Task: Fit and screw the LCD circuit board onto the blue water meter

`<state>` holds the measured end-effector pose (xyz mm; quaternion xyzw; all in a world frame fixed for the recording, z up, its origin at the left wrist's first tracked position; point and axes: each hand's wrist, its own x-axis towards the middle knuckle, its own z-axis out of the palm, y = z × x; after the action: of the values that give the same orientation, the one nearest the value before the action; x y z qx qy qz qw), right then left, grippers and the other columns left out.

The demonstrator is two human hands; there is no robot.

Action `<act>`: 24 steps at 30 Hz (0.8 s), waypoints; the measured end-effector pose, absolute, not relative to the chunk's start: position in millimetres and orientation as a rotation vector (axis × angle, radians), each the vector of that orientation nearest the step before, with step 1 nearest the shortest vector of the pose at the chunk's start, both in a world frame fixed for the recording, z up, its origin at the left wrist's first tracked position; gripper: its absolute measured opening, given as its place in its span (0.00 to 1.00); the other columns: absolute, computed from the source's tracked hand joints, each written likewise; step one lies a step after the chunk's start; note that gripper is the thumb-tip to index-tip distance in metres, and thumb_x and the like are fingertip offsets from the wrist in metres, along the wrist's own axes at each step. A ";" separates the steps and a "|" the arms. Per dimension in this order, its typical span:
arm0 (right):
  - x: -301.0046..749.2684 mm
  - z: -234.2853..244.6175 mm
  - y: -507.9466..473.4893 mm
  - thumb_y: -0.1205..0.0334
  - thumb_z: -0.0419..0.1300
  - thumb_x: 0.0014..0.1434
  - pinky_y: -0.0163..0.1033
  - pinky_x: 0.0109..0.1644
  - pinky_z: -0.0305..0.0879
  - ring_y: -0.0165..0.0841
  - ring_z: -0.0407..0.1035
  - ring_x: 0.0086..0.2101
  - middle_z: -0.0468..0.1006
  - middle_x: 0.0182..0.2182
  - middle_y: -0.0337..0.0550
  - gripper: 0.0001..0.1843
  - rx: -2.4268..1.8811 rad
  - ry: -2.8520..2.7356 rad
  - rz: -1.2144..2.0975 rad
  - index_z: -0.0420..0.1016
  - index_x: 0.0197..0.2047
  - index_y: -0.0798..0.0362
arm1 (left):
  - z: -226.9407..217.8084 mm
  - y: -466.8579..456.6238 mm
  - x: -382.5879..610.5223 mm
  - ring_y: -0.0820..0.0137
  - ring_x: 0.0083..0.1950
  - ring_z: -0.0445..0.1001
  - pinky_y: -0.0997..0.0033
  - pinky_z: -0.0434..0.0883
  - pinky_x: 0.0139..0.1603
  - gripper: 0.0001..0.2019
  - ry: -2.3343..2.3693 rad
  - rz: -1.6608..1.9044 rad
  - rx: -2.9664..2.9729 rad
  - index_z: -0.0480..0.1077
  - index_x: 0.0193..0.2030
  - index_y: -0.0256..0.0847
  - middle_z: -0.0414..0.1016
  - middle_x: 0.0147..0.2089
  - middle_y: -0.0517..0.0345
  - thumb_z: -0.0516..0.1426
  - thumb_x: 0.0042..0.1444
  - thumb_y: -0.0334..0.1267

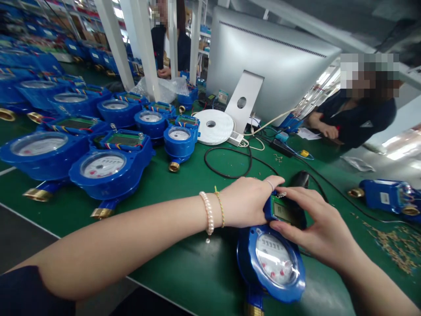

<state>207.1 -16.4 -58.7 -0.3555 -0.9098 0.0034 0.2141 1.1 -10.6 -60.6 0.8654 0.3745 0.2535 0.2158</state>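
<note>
A blue water meter (245, 252) with a round white dial and a brass fitting stands on the green table in front of me. Its box end carries a small LCD display (284, 211) on a green board. My left hand (243, 202), wearing a ring and bracelets, grips the box's left side; most of its fingers are hidden. From the right, my right hand (319, 215) spans the display, thumb at the near edge and fingers at the far edge. A short silvery coil or chain (280, 194) shows by its fingertips.
Several blue meters (110, 173) stand at left. A white tape roll (215, 127) lies before a monitor (259, 48); a black cable (226, 176) loops nearby. At right are another meter (383, 195) and scattered small brass-coloured parts (399, 250). Co-workers (362, 112) sit across the table.
</note>
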 end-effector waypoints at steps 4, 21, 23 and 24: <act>208.7 -58.3 -16.4 0.49 0.62 0.57 0.49 0.46 0.67 0.44 0.69 0.45 0.74 0.45 0.50 0.26 -0.977 -2.509 0.025 0.64 0.55 0.51 | -54.0 -1.6 -12.6 0.69 0.31 0.75 0.74 0.71 0.33 0.46 0.750 0.592 2.103 0.43 0.70 0.34 0.73 0.31 0.63 0.62 0.46 0.35; 215.6 -65.3 -17.2 0.49 0.61 0.57 0.45 0.44 0.66 0.40 0.69 0.42 0.74 0.44 0.49 0.26 -0.899 -2.478 -0.096 0.65 0.53 0.57 | -71.3 -7.0 -18.6 0.73 0.42 0.74 0.71 0.60 0.60 0.16 0.673 0.899 2.124 0.70 0.53 0.36 0.79 0.37 0.58 0.57 0.57 0.27; 216.4 -64.8 -17.2 0.49 0.61 0.57 0.45 0.44 0.65 0.40 0.70 0.42 0.75 0.44 0.49 0.26 -0.893 -2.489 -0.117 0.65 0.53 0.56 | -72.1 -6.9 -21.8 0.71 0.45 0.73 0.69 0.58 0.62 0.14 0.664 0.990 2.215 0.71 0.52 0.34 0.79 0.36 0.57 0.58 0.58 0.28; 216.5 -64.2 -17.3 0.48 0.61 0.57 0.45 0.44 0.65 0.40 0.70 0.42 0.75 0.43 0.49 0.26 -0.882 -2.492 -0.129 0.65 0.52 0.56 | -72.0 -6.7 -23.8 0.70 0.45 0.73 0.71 0.60 0.60 0.14 0.670 1.023 2.251 0.71 0.51 0.33 0.80 0.36 0.57 0.58 0.58 0.29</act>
<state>216.5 -17.3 -64.2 -0.3231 -0.9129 -0.0471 0.2450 -23.8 -6.7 -72.0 0.8420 0.2506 0.3827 0.2861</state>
